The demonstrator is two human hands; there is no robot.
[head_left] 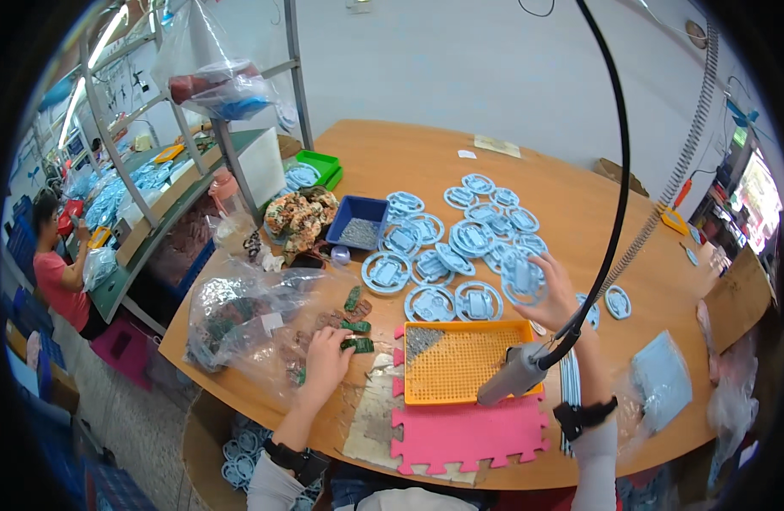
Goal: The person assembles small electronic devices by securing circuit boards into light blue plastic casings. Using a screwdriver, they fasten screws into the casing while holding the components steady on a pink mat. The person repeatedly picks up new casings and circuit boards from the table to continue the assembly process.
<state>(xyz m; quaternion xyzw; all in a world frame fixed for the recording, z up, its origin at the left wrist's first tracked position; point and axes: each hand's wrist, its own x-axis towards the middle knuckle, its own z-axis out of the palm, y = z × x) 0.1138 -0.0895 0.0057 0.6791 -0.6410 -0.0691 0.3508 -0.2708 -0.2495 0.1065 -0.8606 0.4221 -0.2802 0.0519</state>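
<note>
My right hand [559, 298] grips a light blue round plastic part [521, 278], held tilted above the table beyond the yellow tray. My left hand [326, 358] is over the table left of the tray, its fingertips closed at a small dark green plastic piece [358, 345]. Another green piece [355, 326] lies just beyond those fingers, with brown pieces [331, 318] beside it. The yellow tray [469, 399] has a gridded bottom and a heap of small grey metal bits [421, 340] in its far left corner. A grey electric screwdriver [513, 375] hangs over its near right part.
Many blue round parts [473, 239] are spread past the tray. A pink foam mat [469, 439] lies under it. Left are a clear plastic bag [239, 324], a navy bin [360, 203] and a cloth bundle [300, 217]. A coiled cable [664, 192] hangs right. Another person [60, 272] sits far left.
</note>
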